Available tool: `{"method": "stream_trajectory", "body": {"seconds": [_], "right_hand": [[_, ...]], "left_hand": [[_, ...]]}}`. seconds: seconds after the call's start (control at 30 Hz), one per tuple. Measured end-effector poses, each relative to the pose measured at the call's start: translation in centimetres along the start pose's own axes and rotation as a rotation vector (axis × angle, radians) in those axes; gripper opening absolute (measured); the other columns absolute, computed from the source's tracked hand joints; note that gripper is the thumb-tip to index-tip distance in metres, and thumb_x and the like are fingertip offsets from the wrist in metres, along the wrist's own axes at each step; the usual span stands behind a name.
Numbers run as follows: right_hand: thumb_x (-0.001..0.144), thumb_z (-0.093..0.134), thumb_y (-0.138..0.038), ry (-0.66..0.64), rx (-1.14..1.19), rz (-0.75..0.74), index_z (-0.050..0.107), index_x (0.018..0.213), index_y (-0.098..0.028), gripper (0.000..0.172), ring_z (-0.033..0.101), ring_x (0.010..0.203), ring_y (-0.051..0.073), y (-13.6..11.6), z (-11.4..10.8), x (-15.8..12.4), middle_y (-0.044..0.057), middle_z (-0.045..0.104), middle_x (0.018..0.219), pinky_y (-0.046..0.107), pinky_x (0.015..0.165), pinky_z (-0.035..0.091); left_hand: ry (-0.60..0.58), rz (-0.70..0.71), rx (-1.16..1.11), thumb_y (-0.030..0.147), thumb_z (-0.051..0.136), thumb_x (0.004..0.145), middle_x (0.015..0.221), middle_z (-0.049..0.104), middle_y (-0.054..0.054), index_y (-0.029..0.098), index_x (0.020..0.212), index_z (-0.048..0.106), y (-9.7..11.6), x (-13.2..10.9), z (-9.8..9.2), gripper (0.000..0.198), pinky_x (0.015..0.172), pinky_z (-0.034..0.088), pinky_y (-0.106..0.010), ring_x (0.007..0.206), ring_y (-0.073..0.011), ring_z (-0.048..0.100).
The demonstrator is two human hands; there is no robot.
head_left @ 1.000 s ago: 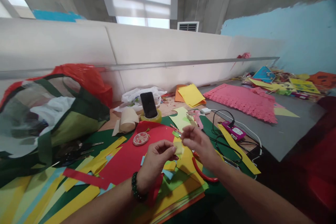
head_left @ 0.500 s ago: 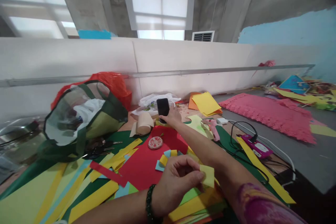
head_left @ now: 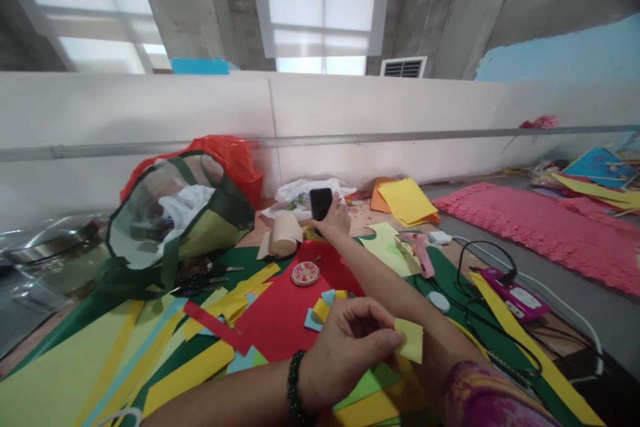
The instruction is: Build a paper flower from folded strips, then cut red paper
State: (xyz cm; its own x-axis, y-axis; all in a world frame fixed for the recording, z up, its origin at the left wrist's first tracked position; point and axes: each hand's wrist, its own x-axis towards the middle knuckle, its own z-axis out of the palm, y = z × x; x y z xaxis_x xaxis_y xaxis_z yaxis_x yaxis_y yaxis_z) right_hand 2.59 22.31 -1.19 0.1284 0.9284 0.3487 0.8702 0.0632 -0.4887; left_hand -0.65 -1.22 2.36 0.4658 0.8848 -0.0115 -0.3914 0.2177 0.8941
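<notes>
My left hand [head_left: 353, 347], a dark bead bracelet at its wrist, pinches a small pale yellow paper piece [head_left: 410, 340] between thumb and fingertips. My right arm stretches forward past it, and my right hand [head_left: 336, 217] grips a phone [head_left: 321, 203] with a dark screen, tilted up at the back of the table. Under the arm lies a red paper sheet [head_left: 270, 310], bearing a round red-and-white tin [head_left: 305, 273] and small blue and yellow paper pieces [head_left: 321, 310]. A paper stack [head_left: 377, 397] sits below my left hand.
A green bag [head_left: 215, 213] and a glass jar [head_left: 55, 260] stand at left, scissors [head_left: 205, 279] before the bag. A tissue roll [head_left: 286, 237] is near the phone. On the right are a pink glue gun [head_left: 423, 253], a power strip [head_left: 517, 293] with cables, and pink cloth [head_left: 540, 230].
The whole view has shifted, so things appear further right. More of a round white object shows beside my right forearm. Both hands keep hold of the paper piece and the phone.
</notes>
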Motion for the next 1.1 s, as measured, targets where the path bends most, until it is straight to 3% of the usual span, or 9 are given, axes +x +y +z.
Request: {"method": "stream_trajectory", "body": {"seconds": [0.27, 0.37, 0.43, 0.5, 0.6, 0.83, 1.1], "right_hand": [[0.068, 0.078, -0.043, -0.020, 0.087, -0.015, 0.010, 0.153, -0.009, 0.114, 0.036, 0.132, 0.039, 0.6, 0.0, 0.2, 0.025, 0.044, 0.142, 0.049, 0.104, 0.034], [0.069, 0.078, -0.047, -0.073, 0.163, -0.038, 0.013, 0.152, -0.010, 0.113, 0.040, 0.131, 0.037, 1.5, 0.0, 0.7, 0.024, 0.043, 0.143, 0.046, 0.104, 0.036], [0.073, 0.075, -0.048, -0.147, 0.226, -0.072, 0.025, 0.149, -0.012, 0.098, 0.051, 0.123, 0.032, 2.4, 0.2, 1.5, 0.020, 0.050, 0.138, 0.044, 0.098, 0.043], [0.084, 0.068, -0.044, -0.233, 0.287, -0.116, 0.042, 0.138, -0.016, 0.067, 0.060, 0.110, 0.026, 3.3, 0.3, 2.5, 0.013, 0.058, 0.128, 0.043, 0.091, 0.049], [0.093, 0.059, -0.036, -0.330, 0.357, -0.176, 0.057, 0.123, -0.016, 0.035, 0.063, 0.099, 0.021, 4.3, 0.4, 4.3, 0.008, 0.062, 0.119, 0.042, 0.084, 0.054], [0.094, 0.058, -0.035, -0.371, 0.378, -0.177, 0.059, 0.118, -0.016, 0.031, 0.063, 0.098, 0.021, 5.0, 1.0, 6.3, 0.008, 0.062, 0.117, 0.041, 0.083, 0.055], [0.094, 0.058, -0.037, -0.321, 0.297, -0.091, 0.059, 0.120, -0.016, 0.033, 0.063, 0.100, 0.021, 4.2, 1.0, 5.7, 0.008, 0.062, 0.119, 0.043, 0.085, 0.054]], "left_hand": [[0.018, -0.031, 0.007, 0.055, 0.089, 0.048, 0.054, 0.057, 0.003, 0.014, 0.063, 0.060, -0.3, 0.5, -0.3, 0.052, 0.048, 0.046, -0.018, 0.045, -0.0064, 0.055], [0.026, -0.044, 0.006, 0.057, 0.089, 0.045, 0.053, 0.056, 0.003, 0.014, 0.062, 0.059, -0.4, 0.8, -0.4, 0.055, 0.048, 0.047, -0.019, 0.045, -0.0070, 0.055], [0.019, -0.055, 0.003, 0.057, 0.089, 0.044, 0.053, 0.056, 0.003, 0.014, 0.062, 0.059, -0.5, 0.9, -0.5, 0.055, 0.049, 0.047, -0.019, 0.045, -0.0071, 0.055], [0.005, -0.059, -0.003, 0.057, 0.089, 0.045, 0.054, 0.056, 0.004, 0.014, 0.062, 0.058, -0.6, 1.1, -0.6, 0.055, 0.049, 0.047, -0.019, 0.044, -0.0069, 0.055], [-0.013, -0.055, -0.011, 0.054, 0.089, 0.048, 0.054, 0.055, 0.005, 0.014, 0.064, 0.058, -0.7, 1.2, -0.8, 0.053, 0.048, 0.046, -0.018, 0.044, -0.0061, 0.054], [-0.006, -0.052, 0.019, 0.054, 0.088, 0.050, 0.054, 0.053, 0.006, 0.014, 0.063, 0.057, -0.8, 1.4, -1.1, 0.052, 0.050, 0.048, -0.018, 0.044, -0.0050, 0.053], [-0.022, -0.059, 0.034, 0.053, 0.088, 0.052, 0.055, 0.054, 0.005, 0.014, 0.064, 0.058, -0.9, 1.4, -1.2, 0.050, 0.049, 0.045, -0.018, 0.045, -0.0064, 0.055]]}}
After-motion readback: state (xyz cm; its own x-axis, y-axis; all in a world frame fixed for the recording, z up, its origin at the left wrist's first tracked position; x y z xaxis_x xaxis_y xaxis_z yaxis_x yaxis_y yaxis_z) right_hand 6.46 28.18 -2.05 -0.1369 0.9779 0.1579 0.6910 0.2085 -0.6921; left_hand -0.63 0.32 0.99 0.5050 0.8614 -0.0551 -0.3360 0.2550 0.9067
